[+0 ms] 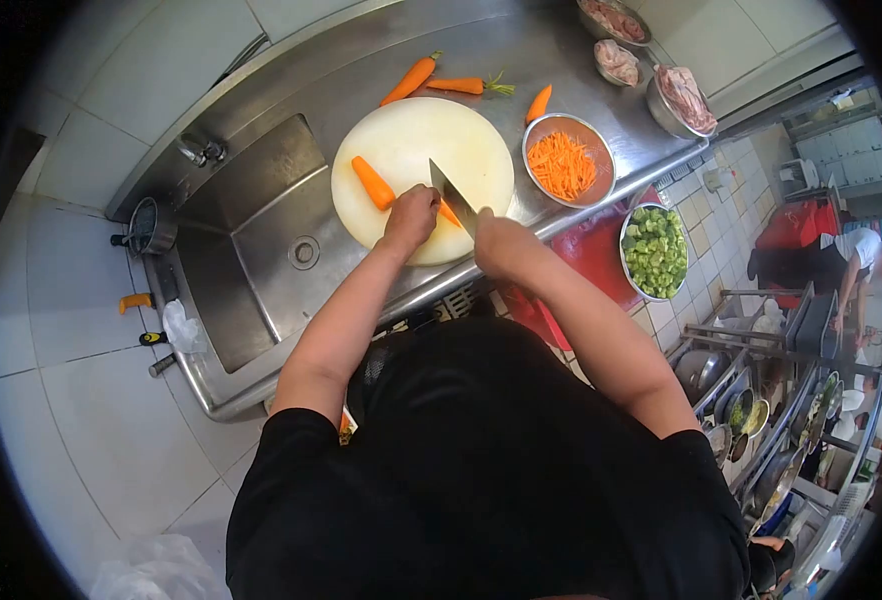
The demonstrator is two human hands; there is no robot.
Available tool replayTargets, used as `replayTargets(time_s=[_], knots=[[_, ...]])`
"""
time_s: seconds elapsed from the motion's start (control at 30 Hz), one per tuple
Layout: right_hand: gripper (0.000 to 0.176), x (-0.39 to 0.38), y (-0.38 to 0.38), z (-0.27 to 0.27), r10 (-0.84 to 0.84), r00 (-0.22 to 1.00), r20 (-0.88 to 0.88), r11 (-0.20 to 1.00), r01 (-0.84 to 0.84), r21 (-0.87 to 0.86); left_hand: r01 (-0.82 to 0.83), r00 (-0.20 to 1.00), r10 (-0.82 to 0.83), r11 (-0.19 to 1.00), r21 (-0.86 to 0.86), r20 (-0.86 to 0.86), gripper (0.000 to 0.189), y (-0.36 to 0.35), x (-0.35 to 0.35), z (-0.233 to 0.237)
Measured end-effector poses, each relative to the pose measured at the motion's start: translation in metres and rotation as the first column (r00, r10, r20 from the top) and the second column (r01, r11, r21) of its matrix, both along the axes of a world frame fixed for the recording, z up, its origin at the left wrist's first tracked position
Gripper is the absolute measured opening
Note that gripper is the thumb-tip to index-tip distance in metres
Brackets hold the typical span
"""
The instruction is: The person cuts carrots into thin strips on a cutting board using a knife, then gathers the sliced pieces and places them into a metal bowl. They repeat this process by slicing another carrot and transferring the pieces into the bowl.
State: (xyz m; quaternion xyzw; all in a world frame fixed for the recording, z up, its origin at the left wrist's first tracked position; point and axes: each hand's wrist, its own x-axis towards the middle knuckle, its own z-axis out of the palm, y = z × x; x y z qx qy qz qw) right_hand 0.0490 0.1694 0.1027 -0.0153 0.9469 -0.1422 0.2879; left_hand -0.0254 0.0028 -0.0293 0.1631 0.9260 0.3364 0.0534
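On the round white cutting board (421,135), my right hand (501,243) is closed round the handle end of a knife (451,192), whose blade points up and to the left. My left hand (413,214) has its fingers bent down on a piece of carrot (448,213) beside the blade; part of the piece is hidden by the fingers. A thicker carrot piece (372,182) lies on the board just left of that hand. Right of the board, a metal bowl (609,163) holds orange carrot strips (559,165).
Two whole carrots (411,78) and a carrot tip (539,103) lie behind the board. The sink basin (251,240) is at the left. Bowls of raw meat (681,98) stand back right, a bowl of green pieces (654,252) at right. A person (858,250) stands far right.
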Motion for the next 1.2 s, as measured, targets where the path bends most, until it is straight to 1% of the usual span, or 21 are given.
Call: replayTargets(time_s=[0.03,0.07,0.13,0.17,0.23,0.3,0.37,0.4,0.47,0.57,0.63,0.7,0.77,0.8,0.87,1.0,1.03,1.1,1.13,1.17,1.2], knots=[[0.023,0.011,0.002,-0.008,0.004,1.000,0.004,1.000,-0.004,0.003,-0.004,1.000,0.004,1.000,0.003,0.004,0.013,0.000,0.000,0.001],[0.023,0.026,0.007,-0.022,-0.045,0.999,-0.006,0.999,0.045,-0.022,-0.002,1.000,0.002,1.000,0.004,0.007,0.013,0.000,0.001,0.002],[0.024,0.038,0.006,-0.024,-0.147,0.989,0.004,0.989,0.147,-0.028,-0.008,1.000,0.008,1.000,0.011,0.013,0.014,0.001,0.003,-0.002],[0.024,0.037,0.007,-0.027,-0.151,0.988,0.009,0.988,0.151,-0.026,-0.007,1.000,0.007,1.000,0.026,-0.004,0.014,0.000,0.004,-0.002],[0.024,0.021,0.010,-0.032,-0.082,0.992,-0.098,0.993,0.073,-0.093,0.021,0.999,-0.020,0.999,0.034,-0.031,0.013,0.000,0.002,-0.003],[0.024,0.003,0.009,-0.023,-0.074,0.991,-0.110,0.995,0.066,-0.081,0.007,0.999,-0.006,1.000,0.031,-0.033,0.014,0.000,0.000,-0.002],[0.024,0.000,0.005,-0.008,-0.015,1.000,-0.025,0.999,0.014,-0.042,0.007,0.999,-0.006,0.999,0.042,-0.036,0.014,-0.001,0.001,-0.002],[0.024,0.009,0.007,-0.008,-0.011,1.000,-0.024,0.999,0.010,-0.040,-0.003,0.999,0.005,0.998,0.064,-0.033,0.014,0.000,0.001,-0.004],[0.023,0.034,0.012,-0.012,-0.093,0.995,-0.039,0.994,0.091,-0.057,0.008,0.999,-0.005,0.998,0.065,-0.054,0.014,-0.001,0.000,-0.008],[0.024,0.035,0.014,-0.035,-0.081,0.995,-0.053,0.997,0.079,-0.026,0.031,0.997,-0.026,0.997,0.064,-0.074,0.014,-0.002,0.003,-0.009],[0.025,0.013,0.009,-0.030,-0.074,0.995,-0.070,0.996,0.071,-0.051,0.053,0.996,-0.049,0.997,0.056,-0.071,0.014,-0.002,0.008,-0.006],[0.025,-0.002,0.006,-0.012,-0.062,0.992,-0.107,0.996,0.054,-0.074,0.035,0.998,-0.032,0.998,0.051,-0.053,0.013,-0.001,0.004,0.000],[0.024,-0.004,0.003,0.008,0.005,0.999,0.048,1.000,-0.004,-0.020,0.004,0.999,-0.003,0.999,0.032,-0.037,0.013,-0.003,0.009,0.006],[0.024,0.007,0.004,0.003,0.009,0.999,0.052,1.000,-0.008,-0.016,-0.030,0.999,0.031,0.999,0.020,-0.020,0.013,-0.002,0.011,0.007],[0.025,0.034,0.010,-0.015,-0.074,0.997,0.014,0.997,0.075,-0.029,-0.030,0.999,0.031,0.999,0.034,-0.026,0.013,-0.003,0.011,0.002],[0.027,0.024,0.006,-0.030,-0.107,0.993,-0.046,0.993,0.104,-0.056,-0.002,0.999,0.004,0.998,0.061,-0.038,0.013,-0.004,0.009,-0.007],[0.027,0.014,0.003,-0.027,-0.119,0.992,-0.047,0.991,0.116,-0.063,0.010,0.999,-0.008,0.998,0.054,-0.040,0.013,-0.004,0.010,-0.009],[0.025,-0.004,-0.001,-0.015,-0.059,0.998,-0.037,0.997,0.057,-0.060,0.015,0.999,-0.012,0.999,0.049,-0.051,0.012,-0.005,0.008,-0.008],[0.024,-0.005,-0.001,-0.012,-0.032,0.999,0.012,0.999,0.033,-0.036,0.018,0.998,-0.015,0.999,0.046,-0.055,0.012,-0.006,0.007,-0.007],[0.024,0.003,-0.001,-0.007,-0.030,0.999,0.013,0.999,0.031,-0.033,0.013,0.996,-0.008,0.998,0.056,-0.087,0.013,-0.005,0.008,-0.008],[0.024,0.018,0.001,0.000,-0.073,0.997,0.017,0.996,0.074,-0.058,0.002,0.993,0.006,0.998,0.069,-0.118,0.013,-0.004,0.010,-0.009]])
